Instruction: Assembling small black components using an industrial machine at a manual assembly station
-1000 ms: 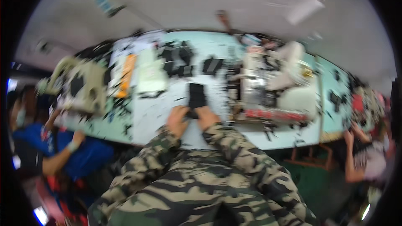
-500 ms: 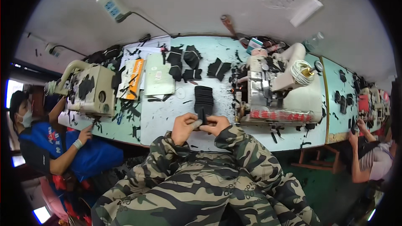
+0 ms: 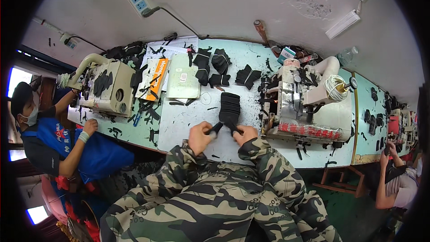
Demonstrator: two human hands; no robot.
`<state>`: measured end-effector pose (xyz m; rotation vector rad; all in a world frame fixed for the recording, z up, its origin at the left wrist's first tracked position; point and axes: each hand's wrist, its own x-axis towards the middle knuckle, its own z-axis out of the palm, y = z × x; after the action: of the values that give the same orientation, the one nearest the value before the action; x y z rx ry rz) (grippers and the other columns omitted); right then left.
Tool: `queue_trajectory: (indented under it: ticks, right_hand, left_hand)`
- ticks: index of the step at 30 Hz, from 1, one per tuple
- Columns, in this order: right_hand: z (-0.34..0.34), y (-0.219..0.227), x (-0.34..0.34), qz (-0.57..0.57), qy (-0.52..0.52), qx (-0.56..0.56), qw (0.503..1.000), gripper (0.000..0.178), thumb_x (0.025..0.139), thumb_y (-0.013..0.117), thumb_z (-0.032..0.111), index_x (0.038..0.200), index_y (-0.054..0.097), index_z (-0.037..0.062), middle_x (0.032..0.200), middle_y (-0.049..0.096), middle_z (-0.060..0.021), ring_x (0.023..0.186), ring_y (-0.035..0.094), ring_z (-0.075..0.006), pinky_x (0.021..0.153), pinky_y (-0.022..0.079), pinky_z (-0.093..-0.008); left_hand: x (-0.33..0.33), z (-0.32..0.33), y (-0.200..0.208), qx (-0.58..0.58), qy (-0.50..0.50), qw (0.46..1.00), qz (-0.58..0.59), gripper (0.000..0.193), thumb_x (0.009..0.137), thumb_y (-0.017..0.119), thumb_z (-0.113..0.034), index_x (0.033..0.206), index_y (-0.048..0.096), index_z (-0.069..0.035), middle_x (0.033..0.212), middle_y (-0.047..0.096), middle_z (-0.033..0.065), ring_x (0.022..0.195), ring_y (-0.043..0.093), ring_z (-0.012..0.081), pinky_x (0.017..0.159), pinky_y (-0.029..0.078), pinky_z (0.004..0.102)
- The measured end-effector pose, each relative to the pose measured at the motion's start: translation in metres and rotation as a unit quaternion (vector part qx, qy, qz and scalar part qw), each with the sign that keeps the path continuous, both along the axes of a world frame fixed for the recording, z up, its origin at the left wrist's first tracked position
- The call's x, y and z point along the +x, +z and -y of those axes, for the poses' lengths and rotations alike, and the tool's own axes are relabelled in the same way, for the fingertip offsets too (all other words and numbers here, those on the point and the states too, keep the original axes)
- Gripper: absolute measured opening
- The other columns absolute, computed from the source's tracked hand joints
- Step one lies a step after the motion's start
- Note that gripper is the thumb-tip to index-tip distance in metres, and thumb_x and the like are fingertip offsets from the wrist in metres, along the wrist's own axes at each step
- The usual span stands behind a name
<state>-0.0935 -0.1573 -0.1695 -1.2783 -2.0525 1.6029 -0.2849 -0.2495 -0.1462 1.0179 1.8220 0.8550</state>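
Observation:
A stack of black fabric pieces (image 3: 230,104) lies fanned on the pale table in front of me. Just before its near end my left hand (image 3: 199,138) is closed on a small black fabric piece (image 3: 215,128), gripped between thumb and fingers. My right hand (image 3: 246,135) sits a short way to the right, pinching another black fabric piece (image 3: 234,128) whose tip points toward the stack. A gap separates the two hands. Whether the right hand's piece still touches the stack, I cannot tell.
Tied black bundles (image 3: 220,61) lie beyond the stack. Sewing machines stand at right (image 3: 309,107) and left (image 3: 105,87). A pale green booklet (image 3: 183,78) and an orange-covered notebook (image 3: 156,78) lie left of centre. People work at both sides; black scraps litter the table.
My hands, close together over one black piece before, have moved apart, each with a black piece. The left co-worker's near hand has risen slightly. The whole view has shifted a little.

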Motion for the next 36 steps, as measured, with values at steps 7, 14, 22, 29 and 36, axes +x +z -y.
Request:
queue_trajectory:
  ticks: [7, 14, 22, 29, 36]
  right_hand:
    - [0.015, -0.008, -0.001, 0.079, 0.109, 0.153, 0.979, 0.026, 0.076, 0.061, 0.018, 0.096, 0.063, 0.0026, 0.092, 0.058, -0.0221, 0.086, 0.057, -0.0403, 0.077, 0.047, -0.0447]
    - [-0.001, -0.001, -0.006, -0.122, -0.036, -0.265, 0.956, 0.031, 0.089, 0.061, 0.021, 0.103, 0.059, -0.0064, 0.078, 0.064, -0.0109, 0.066, 0.065, -0.0142, 0.056, 0.053, -0.0272]
    - [-0.008, 0.015, -0.035, 0.062, -0.017, 0.257, 0.964, 0.014, 0.084, 0.056, 0.013, 0.097, 0.059, 0.0081, 0.088, 0.055, -0.0110, 0.076, 0.060, -0.0331, 0.062, 0.048, -0.0433]
    - [-0.026, 0.007, -0.053, 0.220, 0.038, 0.257, 0.940, 0.027, 0.075, 0.068, 0.011, 0.100, 0.056, 0.0112, 0.102, 0.049, -0.0098, 0.091, 0.057, -0.0321, 0.071, 0.048, -0.0441]
    - [0.011, 0.051, -0.057, -0.038, 0.039, 0.299, 0.953, 0.021, 0.070, 0.065, 0.003, 0.089, 0.059, 0.0087, 0.087, 0.053, -0.0078, 0.078, 0.059, -0.0309, 0.064, 0.049, -0.0384]
  left_hand:
    - [0.008, -0.006, -0.018, 0.253, -0.311, 0.864, -0.304, 0.028, 0.064, 0.066, -0.005, 0.092, 0.062, -0.006, 0.083, 0.063, 0.0076, 0.084, 0.061, 0.0247, 0.102, 0.037, 0.0435]
    - [0.008, -0.021, 0.002, 0.027, -0.067, 0.997, 0.039, 0.038, 0.085, 0.059, -0.028, 0.114, 0.056, -0.003, 0.094, 0.065, 0.0100, 0.087, 0.063, 0.0241, 0.088, 0.047, 0.0358]
    - [-0.016, -0.042, -0.002, -0.035, 0.208, 0.937, 0.277, 0.018, 0.088, 0.058, -0.014, 0.077, 0.056, 0.001, 0.061, 0.059, 0.0112, 0.044, 0.058, 0.0195, 0.040, 0.047, 0.0304]
    - [-0.030, -0.030, -0.005, -0.112, 0.159, 0.936, 0.292, 0.032, 0.084, 0.067, -0.024, 0.070, 0.056, 0.002, 0.060, 0.059, 0.0111, 0.045, 0.058, 0.0199, 0.039, 0.047, 0.0300]
    - [-0.058, -0.004, -0.025, -0.211, 0.104, 0.826, 0.513, 0.056, 0.089, 0.048, -0.057, 0.090, 0.057, -0.002, 0.066, 0.060, 0.0104, 0.053, 0.061, 0.0191, 0.045, 0.050, 0.0316]
